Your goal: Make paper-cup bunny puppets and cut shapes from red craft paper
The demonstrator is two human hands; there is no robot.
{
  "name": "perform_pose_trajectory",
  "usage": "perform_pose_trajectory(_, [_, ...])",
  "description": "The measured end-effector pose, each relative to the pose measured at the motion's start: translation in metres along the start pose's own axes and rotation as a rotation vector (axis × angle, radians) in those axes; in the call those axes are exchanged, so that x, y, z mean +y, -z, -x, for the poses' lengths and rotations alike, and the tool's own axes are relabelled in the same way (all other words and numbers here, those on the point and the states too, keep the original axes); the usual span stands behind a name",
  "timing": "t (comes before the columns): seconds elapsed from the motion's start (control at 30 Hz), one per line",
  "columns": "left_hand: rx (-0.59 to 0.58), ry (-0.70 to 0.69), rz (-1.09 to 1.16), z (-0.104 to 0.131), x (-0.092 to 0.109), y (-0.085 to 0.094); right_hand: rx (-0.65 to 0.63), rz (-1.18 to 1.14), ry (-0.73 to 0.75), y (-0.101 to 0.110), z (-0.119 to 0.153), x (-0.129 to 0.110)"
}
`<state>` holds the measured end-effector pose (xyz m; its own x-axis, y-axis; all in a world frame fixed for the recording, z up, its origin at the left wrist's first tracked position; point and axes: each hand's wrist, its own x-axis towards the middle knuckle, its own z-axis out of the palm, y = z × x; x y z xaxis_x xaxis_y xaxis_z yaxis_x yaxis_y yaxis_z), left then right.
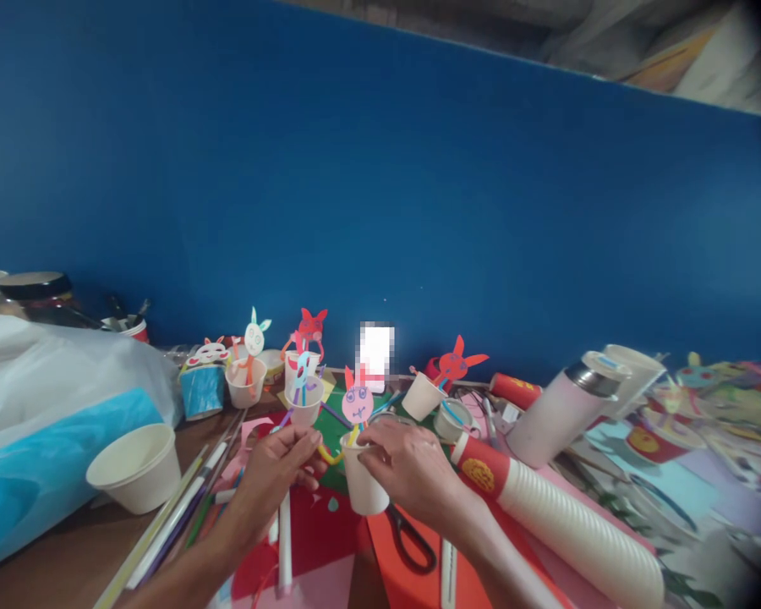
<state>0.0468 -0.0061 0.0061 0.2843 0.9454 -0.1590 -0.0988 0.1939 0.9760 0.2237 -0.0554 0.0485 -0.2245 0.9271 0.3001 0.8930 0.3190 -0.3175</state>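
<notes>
**Where Your Two Hands Meet, a Paper Cup Takes the Spotlight**

While your left hand (pixel 282 457) pinches the outer end of a yellow stem (pixel 331 458), thumb against finger, your right hand (pixel 412 465) curls over the rim of a white cup (pixel 367 489). Those right fingers are bent right at the edge; whether they clamp the wall or something inside, I cannot tell.

And what a delicate customer you have here! The cup looks like thin paper, so expect it to be very light, quick to tip and easy to dent. Its wall should give under a hard squeeze; a soft grip low on the side, below your right fingertips, looks the safest hold. The stem looks bendy, likely to take a curve and keep it, so pinch it near the end, as your left hand does. The flat pink face (pixel 358 408), just beyond your right fingertips, looks the fragile part: best left unpinched.

Now for the looks! The cup is plain white and roughly upright between your hands. Above it, the face wears dark drawn eyes and a mouth, with pointed reddish ears (pixel 356 375) on top. The stem bows out from the rim towards your left fingertips, bright against green paper (pixel 339 406).
</notes>
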Motion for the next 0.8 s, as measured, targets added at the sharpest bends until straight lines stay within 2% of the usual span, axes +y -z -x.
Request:
perform_pose_trajectory(0.3, [0.048, -0.007, -0.029, -0.001, 0.001, 0.000, 0.014, -0.010, 0.002, -0.001, 0.001, -0.004])
perform_pose_trajectory(0.47, [0.050, -0.021, -0.067, -0.002, -0.002, 0.000, 0.012, 0.058, 0.006, 0.000, 0.003, -0.005])
perform_pose_trajectory(0.6, [0.046, -0.031, -0.089, -0.005, -0.005, 0.002, 0.065, 0.129, -0.007, -0.001, 0.003, -0.011])
perform_pose_trajectory(0.8, [0.025, -0.047, -0.092, -0.009, -0.011, 0.003, 0.159, 0.132, 0.132, -0.021, -0.001, -0.023])
